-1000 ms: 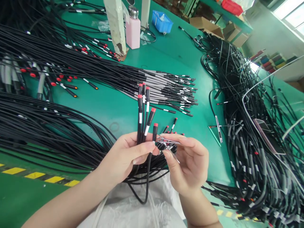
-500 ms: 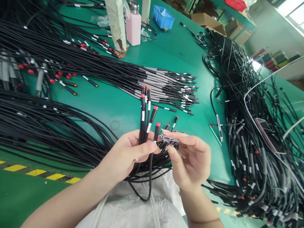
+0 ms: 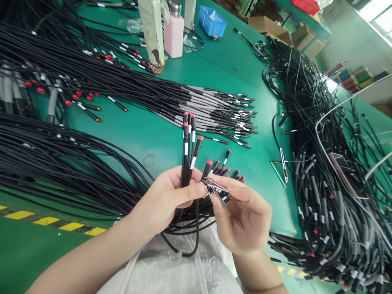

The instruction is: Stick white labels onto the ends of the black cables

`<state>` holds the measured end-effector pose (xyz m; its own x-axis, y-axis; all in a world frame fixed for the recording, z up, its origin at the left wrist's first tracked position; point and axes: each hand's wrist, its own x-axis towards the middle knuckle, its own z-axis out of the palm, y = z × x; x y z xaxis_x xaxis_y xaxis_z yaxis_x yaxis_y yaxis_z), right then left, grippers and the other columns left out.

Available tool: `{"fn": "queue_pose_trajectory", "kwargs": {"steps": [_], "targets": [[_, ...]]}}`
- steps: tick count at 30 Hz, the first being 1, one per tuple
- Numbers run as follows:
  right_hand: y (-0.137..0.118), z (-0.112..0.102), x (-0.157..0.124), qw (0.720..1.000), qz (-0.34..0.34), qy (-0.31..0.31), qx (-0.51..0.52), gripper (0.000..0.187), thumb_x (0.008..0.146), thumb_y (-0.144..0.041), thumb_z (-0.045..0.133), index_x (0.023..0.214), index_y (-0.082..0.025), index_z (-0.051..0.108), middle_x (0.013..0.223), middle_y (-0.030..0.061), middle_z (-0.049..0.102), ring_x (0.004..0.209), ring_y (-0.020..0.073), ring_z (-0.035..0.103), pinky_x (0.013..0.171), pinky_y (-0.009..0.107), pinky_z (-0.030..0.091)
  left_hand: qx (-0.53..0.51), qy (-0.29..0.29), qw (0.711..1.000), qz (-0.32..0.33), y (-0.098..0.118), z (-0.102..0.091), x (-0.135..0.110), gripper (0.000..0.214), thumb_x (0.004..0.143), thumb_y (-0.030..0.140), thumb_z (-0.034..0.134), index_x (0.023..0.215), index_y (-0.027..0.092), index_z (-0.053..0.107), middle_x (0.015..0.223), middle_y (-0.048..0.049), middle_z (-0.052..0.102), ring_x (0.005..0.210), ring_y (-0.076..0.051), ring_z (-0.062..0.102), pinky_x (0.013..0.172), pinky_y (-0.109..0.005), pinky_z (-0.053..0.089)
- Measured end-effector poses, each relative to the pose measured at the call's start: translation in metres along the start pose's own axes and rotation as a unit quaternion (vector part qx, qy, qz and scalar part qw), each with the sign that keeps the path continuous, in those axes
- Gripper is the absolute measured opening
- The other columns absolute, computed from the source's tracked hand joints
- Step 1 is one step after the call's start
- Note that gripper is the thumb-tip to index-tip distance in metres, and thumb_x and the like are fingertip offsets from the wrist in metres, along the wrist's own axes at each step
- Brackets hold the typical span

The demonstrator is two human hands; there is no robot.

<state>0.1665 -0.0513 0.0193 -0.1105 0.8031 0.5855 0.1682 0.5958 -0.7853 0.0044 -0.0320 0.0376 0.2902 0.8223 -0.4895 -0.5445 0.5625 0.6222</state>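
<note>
My left hand [image 3: 167, 200] is closed round a bunch of black cables with red-tipped connectors [image 3: 190, 143] that stand upright above my fingers. My right hand [image 3: 245, 216] pinches a small metal tool, tweezers or snips [image 3: 216, 185], whose tip sits at the base of one red-tipped connector [image 3: 207, 168] leaning right of the bunch. More red-tipped cable ends [image 3: 232, 173] lie on the green table just behind my hands. The cables loop down over a white cloth [image 3: 183, 269] near my body.
Big bundles of black cable lie left [image 3: 61, 159], across the middle [image 3: 199, 106] and in a tangled heap at the right [image 3: 321, 171]. A pink bottle [image 3: 173, 32], a blue bin [image 3: 212, 21], a taped post [image 3: 151, 32] and cardboard boxes [image 3: 269, 26] stand behind.
The single connector at the tool has tilted to the right and dropped lower. My right hand has shifted slightly down and right; the bunch in my left hand stays upright.
</note>
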Motion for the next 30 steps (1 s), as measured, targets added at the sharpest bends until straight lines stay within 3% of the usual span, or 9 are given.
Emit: {"fn": "queue_pose_trajectory", "kwargs": {"steps": [3, 6, 10, 12, 16, 20, 26, 28, 30], "targets": [[0.001, -0.004, 0.001, 0.999, 0.002, 0.001, -0.046, 0.055, 0.083, 0.005, 0.068, 0.128, -0.025, 0.056, 0.119, 0.0079, 0.076, 0.107, 0.0228, 0.076, 0.092, 0.040, 0.067, 0.010, 0.003, 1.000, 0.012, -0.003, 0.001, 0.000, 0.026, 0.068, 0.030, 0.091, 0.075, 0.018, 0.070, 0.057, 0.0060, 0.051, 0.048, -0.005, 0.030, 0.044, -0.019, 0.018], [0.001, -0.010, 0.011, 0.998, 0.023, 0.001, -0.063, 0.046, 0.086, -0.001, 0.068, 0.124, -0.026, 0.059, 0.109, 0.0052, 0.077, 0.100, 0.0231, 0.076, 0.091, 0.044, 0.064, 0.032, -0.002, 0.999, 0.042, -0.006, 0.000, 0.000, 0.020, 0.083, 0.037, 0.079, 0.077, 0.018, 0.073, 0.059, 0.0037, 0.052, 0.052, -0.009, 0.039, 0.046, -0.021, 0.026], [0.001, -0.020, 0.032, 0.990, 0.063, 0.033, -0.125, 0.015, 0.094, -0.014, 0.063, 0.099, -0.026, 0.070, 0.085, 0.0010, 0.071, 0.082, 0.0191, 0.068, 0.071, 0.035, 0.057, 0.093, -0.031, 0.993, 0.062, -0.010, -0.007, 0.001, 0.016, 0.092, 0.031, 0.068, 0.092, 0.022, 0.081, 0.062, 0.0026, 0.058, 0.061, -0.011, 0.051, 0.058, -0.023, 0.038], [0.001, -0.021, 0.042, 0.985, 0.098, 0.038, -0.134, 0.014, 0.097, -0.019, 0.061, 0.087, -0.025, 0.070, 0.080, -0.0004, 0.068, 0.076, 0.0162, 0.063, 0.070, 0.032, 0.052, 0.132, -0.060, 0.988, 0.051, -0.010, -0.010, 0.001, 0.016, 0.094, 0.030, 0.067, 0.095, 0.025, 0.082, 0.060, 0.0041, 0.059, 0.060, -0.010, 0.051, 0.060, -0.023, 0.039], [0.003, -0.017, 0.054, 0.983, 0.166, -0.010, -0.071, 0.019, 0.092, -0.026, 0.069, 0.074, -0.023, 0.062, 0.078, -0.0029, 0.064, 0.073, 0.0127, 0.056, 0.070, 0.028, 0.047, 0.177, -0.107, 0.978, 0.020, -0.007, -0.009, 0.000, 0.011, 0.090, 0.026, 0.073, 0.092, 0.026, 0.083, 0.061, 0.0055, 0.062, 0.059, -0.008, 0.053, 0.059, -0.021, 0.040], [0.006, -0.010, 0.058, 0.971, 0.235, -0.040, 0.025, 0.022, 0.091, -0.028, 0.070, 0.071, -0.022, 0.061, 0.072, -0.0043, 0.058, 0.066, 0.0103, 0.050, 0.065, 0.026, 0.044, 0.130, -0.091, 0.987, 0.026, -0.006, -0.003, 0.001, 0.012, 0.091, 0.031, 0.073, 0.087, 0.024, 0.082, 0.064, 0.0037, 0.069, 0.063, -0.009, 0.060, 0.066, -0.020, 0.046], [0.013, -0.006, 0.046, 0.966, 0.251, -0.017, 0.063, 0.020, 0.095, -0.032, 0.066, 0.079, -0.023, 0.072, 0.077, -0.0015, 0.066, 0.071, 0.0121, 0.060, 0.069, 0.027, 0.052, -0.002, -0.061, 0.998, 0.016, -0.004, 0.001, 0.006, 0.010, 0.074, 0.019, 0.087, 0.080, 0.022, 0.079, 0.065, 0.0010, 0.076, 0.056, -0.010, 0.066, 0.059, -0.018, 0.050], [0.013, -0.006, 0.040, 0.973, 0.224, 0.019, 0.052, 0.014, 0.098, -0.031, 0.062, 0.099, -0.027, 0.075, 0.084, -0.0002, 0.069, 0.076, 0.0138, 0.066, 0.072, 0.030, 0.057, -0.011, -0.046, 0.999, 0.013, -0.003, 0.001, 0.006, 0.013, 0.072, 0.017, 0.088, 0.082, 0.022, 0.081, 0.063, 0.0008, 0.075, 0.054, -0.009, 0.066, 0.056, -0.017, 0.050], [0.011, -0.004, 0.032, 0.980, 0.178, 0.069, 0.057, 0.029, 0.097, -0.025, 0.063, 0.125, -0.031, 0.066, 0.094, 0.0012, 0.073, 0.082, 0.0158, 0.071, 0.073, 0.031, 0.062, -0.016, -0.033, 0.999, 0.015, -0.003, 0.002, 0.005, 0.015, 0.072, 0.017, 0.088, 0.084, 0.022, 0.082, 0.062, 0.0017, 0.073, 0.054, -0.009, 0.066, 0.055, -0.016, 0.050]]}}
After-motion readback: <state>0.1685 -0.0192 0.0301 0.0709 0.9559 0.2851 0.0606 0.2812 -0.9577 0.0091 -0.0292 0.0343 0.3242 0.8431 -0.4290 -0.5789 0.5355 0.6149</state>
